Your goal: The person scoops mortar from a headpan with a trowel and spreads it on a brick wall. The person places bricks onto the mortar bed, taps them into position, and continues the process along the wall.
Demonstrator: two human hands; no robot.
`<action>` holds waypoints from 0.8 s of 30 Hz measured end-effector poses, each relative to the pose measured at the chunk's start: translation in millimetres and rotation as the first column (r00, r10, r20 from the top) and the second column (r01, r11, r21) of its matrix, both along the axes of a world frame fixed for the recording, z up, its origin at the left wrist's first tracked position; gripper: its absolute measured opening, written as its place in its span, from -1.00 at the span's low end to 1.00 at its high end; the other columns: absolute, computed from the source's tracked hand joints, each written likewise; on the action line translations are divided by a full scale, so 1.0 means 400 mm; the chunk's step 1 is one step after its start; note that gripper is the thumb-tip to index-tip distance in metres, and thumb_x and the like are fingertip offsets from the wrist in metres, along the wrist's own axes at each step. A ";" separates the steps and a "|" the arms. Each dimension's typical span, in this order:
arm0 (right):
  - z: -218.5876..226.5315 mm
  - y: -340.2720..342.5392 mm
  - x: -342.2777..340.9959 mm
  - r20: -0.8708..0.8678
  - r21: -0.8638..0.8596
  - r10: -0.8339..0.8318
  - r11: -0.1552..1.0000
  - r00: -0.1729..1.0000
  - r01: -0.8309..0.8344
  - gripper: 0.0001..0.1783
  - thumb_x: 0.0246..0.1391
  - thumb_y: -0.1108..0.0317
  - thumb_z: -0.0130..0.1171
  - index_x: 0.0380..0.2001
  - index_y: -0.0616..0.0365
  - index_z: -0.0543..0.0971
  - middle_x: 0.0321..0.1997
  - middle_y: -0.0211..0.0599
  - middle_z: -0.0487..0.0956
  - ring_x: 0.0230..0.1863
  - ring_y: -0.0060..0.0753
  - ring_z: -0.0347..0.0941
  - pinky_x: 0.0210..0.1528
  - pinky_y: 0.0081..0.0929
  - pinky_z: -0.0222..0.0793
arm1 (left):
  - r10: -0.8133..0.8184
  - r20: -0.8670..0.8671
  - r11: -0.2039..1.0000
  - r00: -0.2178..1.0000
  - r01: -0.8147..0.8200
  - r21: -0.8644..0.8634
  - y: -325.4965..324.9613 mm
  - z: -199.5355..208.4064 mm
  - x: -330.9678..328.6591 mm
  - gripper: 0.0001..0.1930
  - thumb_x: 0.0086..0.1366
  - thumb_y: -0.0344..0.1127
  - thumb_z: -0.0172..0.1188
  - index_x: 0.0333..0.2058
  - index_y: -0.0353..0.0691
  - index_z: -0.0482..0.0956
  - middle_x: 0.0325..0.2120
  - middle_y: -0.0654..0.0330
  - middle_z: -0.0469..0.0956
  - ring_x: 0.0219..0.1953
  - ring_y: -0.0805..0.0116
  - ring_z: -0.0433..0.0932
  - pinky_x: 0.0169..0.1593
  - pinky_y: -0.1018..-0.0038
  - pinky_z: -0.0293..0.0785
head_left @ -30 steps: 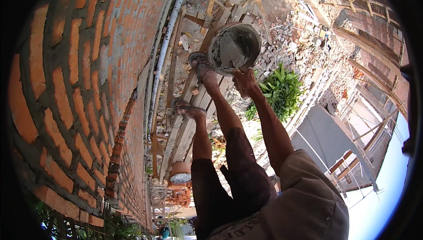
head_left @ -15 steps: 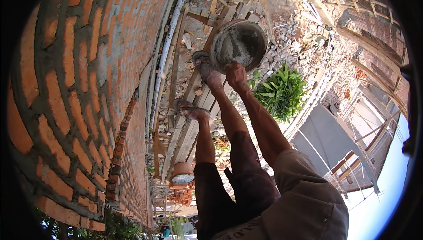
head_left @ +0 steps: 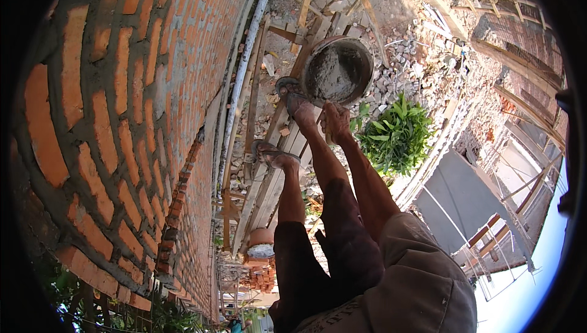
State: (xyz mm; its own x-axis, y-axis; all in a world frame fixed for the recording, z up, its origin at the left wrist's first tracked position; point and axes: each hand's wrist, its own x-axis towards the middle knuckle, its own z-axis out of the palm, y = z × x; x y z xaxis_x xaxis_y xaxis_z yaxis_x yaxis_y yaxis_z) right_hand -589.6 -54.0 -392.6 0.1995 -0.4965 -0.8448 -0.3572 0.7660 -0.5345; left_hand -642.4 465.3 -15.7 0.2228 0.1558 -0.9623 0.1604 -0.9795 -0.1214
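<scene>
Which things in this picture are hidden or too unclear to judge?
1. Head view: the left hand is not seen; it lies outside the picture or behind the body.
2. The right hand is near the pan of mortar, but its fingers are too small to show a grip.
3. The planks are partly covered by the legs.

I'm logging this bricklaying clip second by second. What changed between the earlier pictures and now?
The right hand has moved closer to the mortar pan and now reaches its near rim; a second ago it was a little short of it. Whether its fingers grip the rim cannot be told. The pan, both feet on the scaffold planks, the brick wall and the green plant stayed put. No left hand shows.
</scene>
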 end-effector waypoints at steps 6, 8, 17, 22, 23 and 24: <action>0.283 -0.063 -0.033 -0.222 -0.045 0.313 0.943 0.924 -0.330 -0.58 0.19 0.03 0.08 -0.51 0.20 0.44 -0.69 -0.36 0.42 -0.73 -0.55 0.29 -0.71 -0.50 0.24 | -0.262 0.243 0.874 0.934 0.337 -0.351 0.027 0.015 -0.004 -0.69 0.26 -0.05 0.13 -0.42 -0.20 0.58 -0.60 0.03 0.51 -0.51 0.05 0.55 -0.46 0.23 0.40; 0.424 -0.110 -0.025 -0.200 -0.089 0.500 0.847 0.843 -0.523 -0.55 0.19 0.01 0.06 -0.53 0.21 0.44 -0.72 -0.37 0.41 -0.73 -0.55 0.30 -0.71 -0.49 0.21 | -0.011 0.339 0.881 0.941 0.170 -0.442 0.010 0.008 -0.005 -0.73 0.25 -0.10 0.17 -0.44 -0.20 0.58 -0.64 0.09 0.47 -0.58 0.17 0.51 -0.51 0.35 0.39; 1.002 -0.329 0.300 0.028 -0.177 0.991 0.133 0.130 -0.975 -0.68 0.21 0.20 0.10 -0.43 0.29 0.48 -0.63 -0.32 0.49 -0.65 -0.53 0.41 -0.59 -0.49 0.34 | 0.921 0.104 0.389 0.376 -0.866 -0.313 -0.154 -0.022 0.025 -0.75 0.20 -0.21 0.15 -0.35 -0.33 0.56 -0.54 0.12 0.60 -0.56 0.33 0.58 -0.46 0.42 0.49; 1.265 -0.322 0.629 0.045 -0.233 0.961 -0.255 -0.273 -0.938 -0.71 0.19 0.21 0.13 -0.30 0.29 0.52 -0.60 -0.32 0.50 -0.61 -0.52 0.42 -0.57 -0.52 0.34 | 0.963 0.081 0.267 0.256 -0.888 -0.374 -0.211 -0.014 0.021 -0.70 0.22 -0.15 0.08 -0.33 -0.33 0.53 -0.53 0.11 0.55 -0.58 0.31 0.55 -0.49 0.38 0.48; 1.306 -0.310 0.696 0.065 -0.247 0.942 -0.303 -0.328 -0.920 -0.65 0.18 0.17 0.16 -0.23 0.32 0.54 -0.56 -0.27 0.53 -0.57 -0.50 0.43 -0.55 -0.49 0.34 | 0.968 0.072 0.248 0.238 -0.889 -0.386 -0.218 -0.012 0.016 -0.70 0.22 -0.15 0.08 -0.33 -0.33 0.53 -0.53 0.10 0.55 -0.58 0.30 0.55 -0.49 0.38 0.48; 1.342 -0.296 0.767 0.018 -0.233 0.913 -0.392 -0.407 -0.890 -0.63 0.17 0.17 0.17 -0.20 0.32 0.53 -0.54 -0.26 0.53 -0.56 -0.51 0.44 -0.54 -0.50 0.35 | 0.973 0.073 0.229 0.218 -0.891 -0.391 -0.223 -0.008 0.009 -0.70 0.22 -0.15 0.08 -0.33 -0.33 0.52 -0.53 0.10 0.54 -0.58 0.30 0.56 -0.49 0.39 0.48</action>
State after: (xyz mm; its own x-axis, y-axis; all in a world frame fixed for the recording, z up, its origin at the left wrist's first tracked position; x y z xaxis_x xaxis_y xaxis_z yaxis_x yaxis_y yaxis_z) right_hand -282.9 -172.5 144.0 0.5344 0.4704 -0.7022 -0.4268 -0.5669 -0.7046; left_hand -638.8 376.0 -18.8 0.2921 0.2333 -0.9275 0.9564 -0.0708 0.2834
